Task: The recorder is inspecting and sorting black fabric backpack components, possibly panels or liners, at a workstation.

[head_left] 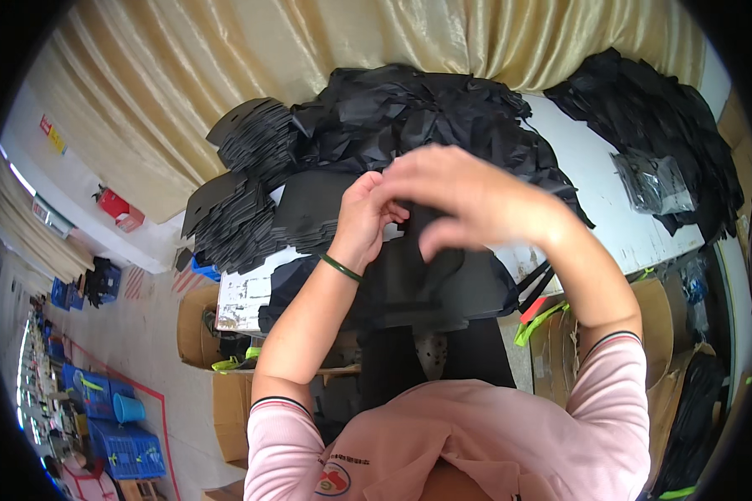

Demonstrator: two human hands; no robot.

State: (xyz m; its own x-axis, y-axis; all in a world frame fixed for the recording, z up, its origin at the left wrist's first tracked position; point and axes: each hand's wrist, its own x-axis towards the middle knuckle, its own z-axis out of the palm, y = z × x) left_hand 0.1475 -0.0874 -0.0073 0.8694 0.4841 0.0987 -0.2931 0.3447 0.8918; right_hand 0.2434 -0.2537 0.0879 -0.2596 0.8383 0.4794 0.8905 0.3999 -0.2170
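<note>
My left hand (363, 219), with a dark green bangle (341, 267) at the wrist, is raised over the table with its fingers curled in. What those fingers hold, if anything, is hidden. My right hand (459, 194) is smeared by motion; its fingers stretch across to the left fingertips and its thumb stands apart. Nothing shows in its grasp. Below both hands, flat black pieces (409, 288) lie at the table's near edge, partly over my lap. Just left of my left hand sits a neat stack of black sheets (309, 204).
Fanned stacks of black pieces (230, 221) stand on the left of the white table (606, 196). A heap of black fabric (418, 108) fills the back. At right are more black fabric (673, 108) and a clear plastic bag (656, 184). Cardboard boxes (551, 346) flank my legs.
</note>
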